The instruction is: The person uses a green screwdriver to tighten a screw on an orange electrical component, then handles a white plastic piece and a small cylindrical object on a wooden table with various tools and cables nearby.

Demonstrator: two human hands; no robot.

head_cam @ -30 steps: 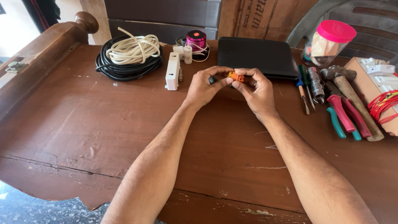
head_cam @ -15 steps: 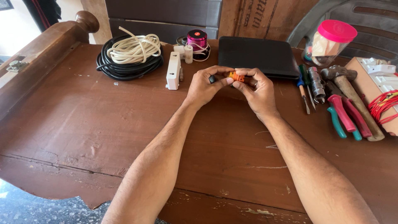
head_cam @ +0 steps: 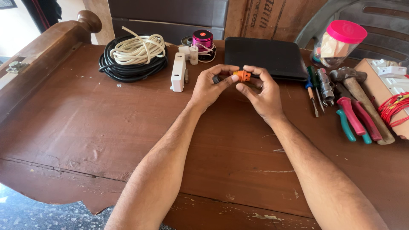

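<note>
Lower frame: two bare forearms are seen rising from the bottom edge over a worn brown wooden table (head_cam: pixel 76 140).

Centre, slightly above the middle: the left hand (head_cam: pixel 209 87) and the right hand (head_cam: pixel 263 93) are brought together, fingertips closed from both sides on a small orange fitting (head_cam: pixel 243 76), which is held just above the tabletop; a dark part is gripped beside it in the left fingers.

Right edge: green-handled pliers (head_cam: pixel 350 125), red-handled pliers (head_cam: pixel 360 119), a hammer (head_cam: pixel 353 83) and screwdrivers (head_cam: pixel 313 89) are laid side by side.

Upper centre: a black flat case (head_cam: pixel 268 55) lies just beyond the hands; a white switch block (head_cam: pixel 178 72) is left of them.

Upper left: a coil of black cable (head_cam: pixel 128 70) is topped by a coil of white cable (head_cam: pixel 138 49).

Upper right: a clear jar with a pink lid (head_cam: pixel 341 40) is set.
</note>
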